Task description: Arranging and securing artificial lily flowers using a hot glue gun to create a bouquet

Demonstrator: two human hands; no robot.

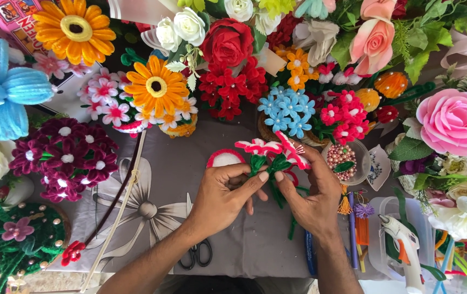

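While the grey cloth-covered worktop (157, 179) lies crowded with handmade blooms, we hold one small bunch of fuzzy-wire flowers with red-and-white striped petals and green stems (274, 152) at its middle, just above both hands. Our left hand (222, 198) is curled, thumb and forefinger pinched on the green stems below the petals; our right hand (312, 196) is likewise closed, its fingertips meeting the left ones on the same stems, so the bunch sits raised between the two hands, with green wire ends trailing down under the palms.

We count two large orange daisy-like flowers (156, 86), one at upper left and one nearer the centre, one big light-blue fuzzy flower (2, 90) at the left edge, one dome of dark maroon flowers with white centres (67, 158), and one cluster of small blue flowers (286, 111) just beyond the bunch. One red-rimmed white round pad (225, 158) lies touching-close to the left fingers. One clear cup of pinkish beads (345, 158) stands just beside the right hand. One pair of black-handled scissors (198, 250) rests near the left wrist, and one white glue gun with an orange trigger (404, 245) lies well to the right.
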